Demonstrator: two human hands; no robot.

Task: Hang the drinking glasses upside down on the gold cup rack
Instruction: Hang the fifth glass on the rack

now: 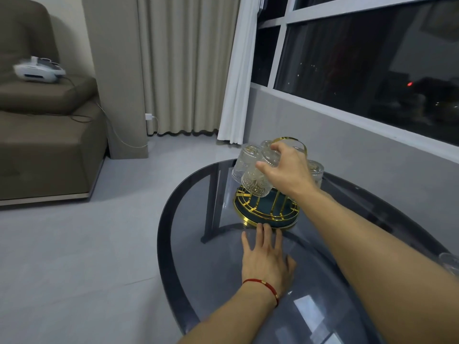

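The gold cup rack [265, 212] with a dark green round base stands on the smoked glass table [198, 244]. Its gold loop handle [289, 140] rises at the top. Several patterned clear glasses hang on it mouth down. My right hand [285, 167] grips the base of one tilted glass [257, 180] at the rack's front left. Another glass [243, 160] hangs just left of it, and one more [316, 170] shows behind my wrist. My left hand [267, 256] lies flat on the table, fingers spread, fingertips touching the rack's base.
One loose glass [449, 263] sits at the table's right edge, partly cut off. A grey wall and dark window run along the right. A brown sofa [47, 145] with a white device on it stands at the left across a light tiled floor.
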